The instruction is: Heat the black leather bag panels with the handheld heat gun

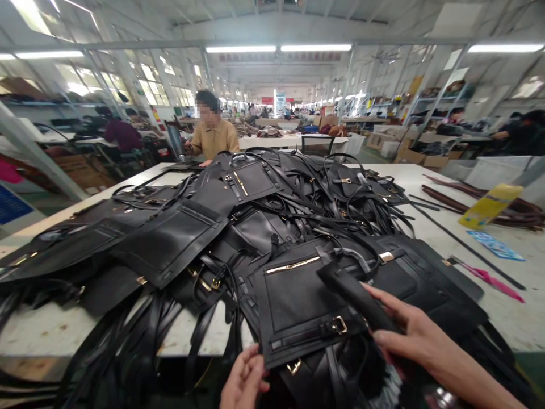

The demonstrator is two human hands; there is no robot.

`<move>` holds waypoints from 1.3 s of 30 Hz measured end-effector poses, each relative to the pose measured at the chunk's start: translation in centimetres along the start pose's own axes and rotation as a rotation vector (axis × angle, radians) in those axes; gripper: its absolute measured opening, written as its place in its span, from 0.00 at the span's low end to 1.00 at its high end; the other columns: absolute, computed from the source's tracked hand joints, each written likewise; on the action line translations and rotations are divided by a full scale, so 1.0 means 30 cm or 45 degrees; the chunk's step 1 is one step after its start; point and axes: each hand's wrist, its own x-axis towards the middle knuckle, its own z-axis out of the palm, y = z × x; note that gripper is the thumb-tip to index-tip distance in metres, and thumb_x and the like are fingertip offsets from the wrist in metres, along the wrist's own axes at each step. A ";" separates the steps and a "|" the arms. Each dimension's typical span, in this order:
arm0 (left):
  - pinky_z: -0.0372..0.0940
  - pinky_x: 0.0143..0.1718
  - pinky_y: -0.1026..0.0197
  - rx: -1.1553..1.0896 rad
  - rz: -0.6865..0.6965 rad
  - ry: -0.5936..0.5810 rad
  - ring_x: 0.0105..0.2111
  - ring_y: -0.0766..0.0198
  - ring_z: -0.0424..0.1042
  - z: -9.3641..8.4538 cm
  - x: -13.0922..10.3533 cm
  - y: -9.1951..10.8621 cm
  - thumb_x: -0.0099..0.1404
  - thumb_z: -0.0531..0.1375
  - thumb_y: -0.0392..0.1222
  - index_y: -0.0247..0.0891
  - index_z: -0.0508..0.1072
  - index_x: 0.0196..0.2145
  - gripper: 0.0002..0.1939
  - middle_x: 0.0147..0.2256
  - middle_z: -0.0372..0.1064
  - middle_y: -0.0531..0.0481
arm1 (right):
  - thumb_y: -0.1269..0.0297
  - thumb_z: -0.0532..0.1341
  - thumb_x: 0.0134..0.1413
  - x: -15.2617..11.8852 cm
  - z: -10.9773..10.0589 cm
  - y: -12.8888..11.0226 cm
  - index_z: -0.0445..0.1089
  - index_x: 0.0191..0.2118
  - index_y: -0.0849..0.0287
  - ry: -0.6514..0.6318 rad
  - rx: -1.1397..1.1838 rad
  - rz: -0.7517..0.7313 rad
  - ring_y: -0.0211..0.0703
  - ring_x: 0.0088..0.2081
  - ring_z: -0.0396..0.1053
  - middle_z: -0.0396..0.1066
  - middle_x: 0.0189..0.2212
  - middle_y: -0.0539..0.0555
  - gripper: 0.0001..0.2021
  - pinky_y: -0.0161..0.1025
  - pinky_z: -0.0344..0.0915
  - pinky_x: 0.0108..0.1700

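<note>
A black leather panel (298, 295) with a gold zipper and a gold buckle lies at the front of the pile, toward the table's near edge. My left hand (246, 379) is closed at the panel's lower left corner, thumb and fingers pinched on it. On the right, my right hand (404, 329) is wrapped round a dark folded strip (361, 295), which crosses the panel's right side. Some of its fingers are hidden behind the strip. More black leather pieces (170, 241) with straps and gold fittings lie heaped beyond.
On the white table (451, 227) at the right are a yellow bottle (489, 205), a blue and white card (496, 245), a pink-handled tool (494, 281) and brown strips (447, 197). Across the table, a person (215, 133) in tan stands. Black straps hang over the near edge.
</note>
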 end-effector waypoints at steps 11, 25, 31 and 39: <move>0.61 0.22 0.64 -0.248 -0.045 -0.177 0.24 0.63 0.67 0.051 0.019 -0.025 0.36 0.67 0.39 0.33 0.72 0.33 0.22 0.26 0.73 0.46 | 0.79 0.59 0.32 0.015 0.200 -0.085 0.61 0.52 0.53 -0.616 0.032 0.288 0.34 0.34 0.67 0.71 0.38 0.46 0.34 0.23 0.59 0.28; 0.63 0.27 0.61 -0.443 -0.174 -0.308 0.25 0.63 0.66 0.014 0.025 0.017 0.49 0.61 0.44 0.33 0.74 0.29 0.12 0.25 0.71 0.47 | 0.79 0.60 0.28 0.078 0.229 -0.063 0.60 0.53 0.55 -0.665 0.211 0.300 0.32 0.29 0.64 0.69 0.34 0.47 0.37 0.25 0.57 0.27; 0.61 0.25 0.64 -0.122 -0.001 -0.124 0.21 0.65 0.65 0.039 0.028 -0.047 0.48 0.61 0.47 0.32 0.74 0.27 0.14 0.18 0.69 0.51 | 0.81 0.59 0.31 0.103 0.278 -0.065 0.59 0.53 0.53 -0.793 0.288 0.190 0.27 0.21 0.63 0.69 0.34 0.47 0.37 0.21 0.56 0.19; 0.63 0.22 0.65 -0.269 -0.118 -0.153 0.19 0.66 0.66 0.045 0.016 -0.045 0.45 0.64 0.45 0.33 0.72 0.28 0.14 0.19 0.70 0.49 | 0.73 0.59 0.40 0.145 0.314 -0.075 0.47 0.58 0.53 -0.640 0.278 0.099 0.29 0.15 0.61 0.69 0.32 0.50 0.37 0.26 0.60 0.14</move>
